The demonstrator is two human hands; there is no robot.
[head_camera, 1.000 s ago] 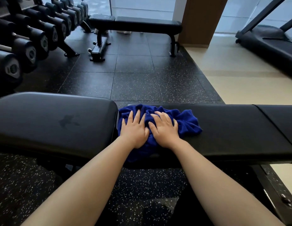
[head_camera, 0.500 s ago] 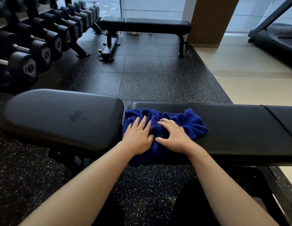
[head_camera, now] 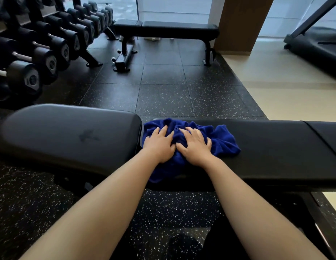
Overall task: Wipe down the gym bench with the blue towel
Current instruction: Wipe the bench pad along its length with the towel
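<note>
The black gym bench (head_camera: 266, 147) runs across the view, with a wider seat pad (head_camera: 69, 134) on the left and a long back pad on the right. A crumpled blue towel (head_camera: 221, 143) lies on the long pad's left end, beside the gap between the pads, and hangs over the near edge. My left hand (head_camera: 158, 146) presses on the towel's left part with fingers curled into the cloth. My right hand (head_camera: 195, 147) bunches the towel's middle right beside it. Both hands hide the cloth beneath them.
A dumbbell rack (head_camera: 41, 53) with several dumbbells stands at the far left. A second flat bench (head_camera: 167, 29) stands at the back on the speckled rubber floor (head_camera: 163, 94). A wooden pillar (head_camera: 240, 21) and a treadmill (head_camera: 313, 45) are at the back right.
Both hands have gone from flat to curled, gathering the towel into a tighter bunch. The view has shifted left, showing more of the seat pad.
</note>
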